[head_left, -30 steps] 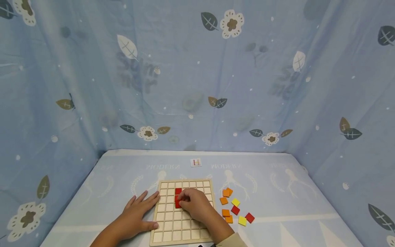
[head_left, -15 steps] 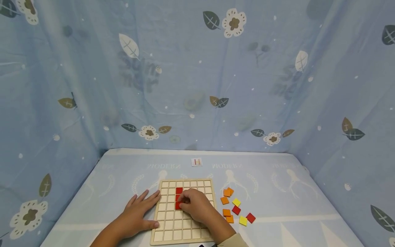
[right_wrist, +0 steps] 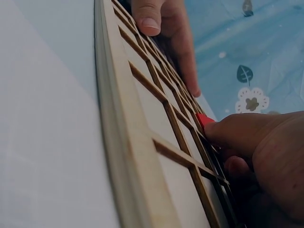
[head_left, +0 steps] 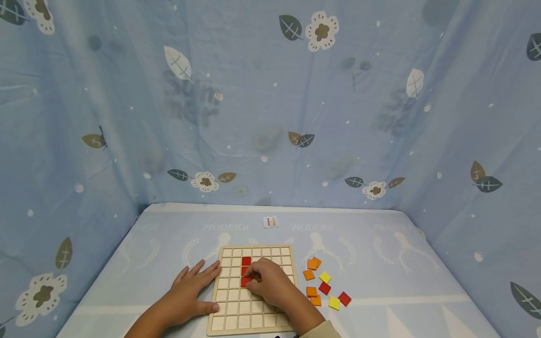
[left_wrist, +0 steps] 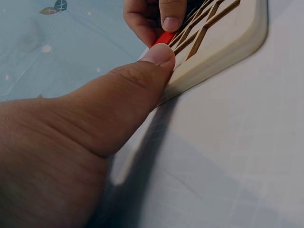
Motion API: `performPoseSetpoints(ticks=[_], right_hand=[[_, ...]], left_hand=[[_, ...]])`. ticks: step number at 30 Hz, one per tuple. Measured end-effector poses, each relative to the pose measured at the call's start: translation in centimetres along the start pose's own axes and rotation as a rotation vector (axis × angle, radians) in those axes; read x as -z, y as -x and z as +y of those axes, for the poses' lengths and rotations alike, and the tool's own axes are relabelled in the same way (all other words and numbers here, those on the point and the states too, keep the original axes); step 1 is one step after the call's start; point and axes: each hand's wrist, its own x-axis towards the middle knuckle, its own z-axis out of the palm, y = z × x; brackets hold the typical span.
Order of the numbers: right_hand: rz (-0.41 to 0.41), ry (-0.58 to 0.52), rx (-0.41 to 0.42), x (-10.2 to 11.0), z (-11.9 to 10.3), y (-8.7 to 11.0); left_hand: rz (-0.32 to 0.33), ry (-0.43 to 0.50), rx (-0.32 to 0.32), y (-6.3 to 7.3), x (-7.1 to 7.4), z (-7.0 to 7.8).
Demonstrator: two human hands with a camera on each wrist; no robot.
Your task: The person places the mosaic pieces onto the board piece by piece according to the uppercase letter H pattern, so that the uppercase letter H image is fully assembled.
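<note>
A wooden grid board (head_left: pixel 240 331) lies on the table, with a column of red square tiles in its upper middle cells. Spread along the board's left edge is my left hand (head_left: pixel 188 295), its thumb resting on the frame and its fingertips at the upper left rim. My right hand (head_left: pixel 270 284) is over the board, thumb and forefinger pinching the lowest red tile (head_left: pixel 245 282) at its cell. Just above are another red tile (head_left: pixel 244 271) and the top red tile (head_left: pixel 246 260). The right hand hides several cells to the right of the column.
Right of the board lie loose tiles: several orange tiles (head_left: pixel 309 275), a yellow tile (head_left: pixel 334 303) and another yellow tile (head_left: pixel 325 277), a red tile (head_left: pixel 344 299) and a second red tile (head_left: pixel 324 288). A small printed card (head_left: pixel 270 222) sits behind the board. Patterned blue curtains (head_left: pixel 270 117) enclose the table.
The head view has shifted slightly. Both hands keep their places on the board, and the right fingers stay at the lowest red tile.
</note>
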Motion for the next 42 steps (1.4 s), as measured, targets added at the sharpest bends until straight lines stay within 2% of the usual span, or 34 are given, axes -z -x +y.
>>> performPoseSetpoints(ticks=[4, 14, 24, 32, 42], right_hand=[[0.008, 0.023, -0.009, 0.07, 0.04, 0.01], [0.003, 0.047, 0.008, -0.08, 0.59, 0.13], [0.013, 0.069, 0.012, 0.15, 0.33, 0.21], [0.017, 0.179, 0.029, -0.02, -0.14, 0.25], [0.028, 0.196, 0.064, -0.27, -0.10, 0.17]], left_hand=[[0.005, -0.001, -0.018, -0.16, 0.00, -0.05], [-0.021, -0.005, -0.013, -0.32, -0.04, -0.22], [-0.006, 0.005, -0.022, -0.32, -0.13, -0.22], [-0.012, -0.004, 0.000, -0.23, -0.14, -0.20], [-0.008, -0.009, 0.008, -0.17, -0.06, -0.15]])
